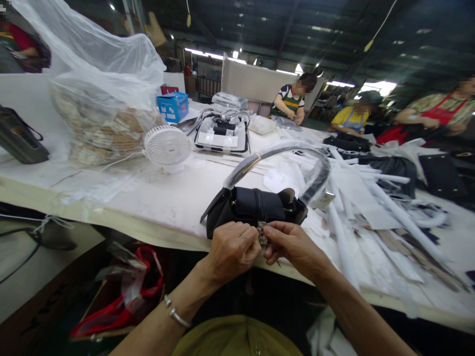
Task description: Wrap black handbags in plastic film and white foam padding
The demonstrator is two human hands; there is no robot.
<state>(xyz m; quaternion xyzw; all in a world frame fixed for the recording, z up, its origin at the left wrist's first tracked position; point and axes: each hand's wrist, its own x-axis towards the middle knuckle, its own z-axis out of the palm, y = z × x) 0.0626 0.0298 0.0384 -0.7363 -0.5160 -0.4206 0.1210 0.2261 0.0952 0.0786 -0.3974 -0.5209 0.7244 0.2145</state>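
A black handbag stands upright at the table's front edge, its arched handle wrapped in clear plastic. At the front of the bag, a small metal clasp sits between my two hands. My left hand is closed in a fist, its thumb side against the clasp; whatever lies inside the fingers is hidden. My right hand pinches the clasp from the other side with thumb and forefinger. Both hands cover the lower front of the bag.
Left of the bag stand a white fan, a large clear plastic sack and a dark speaker-like box. White wrapping strips heap up on the right. Another wrapped bag lies farther back. Several people work across the table.
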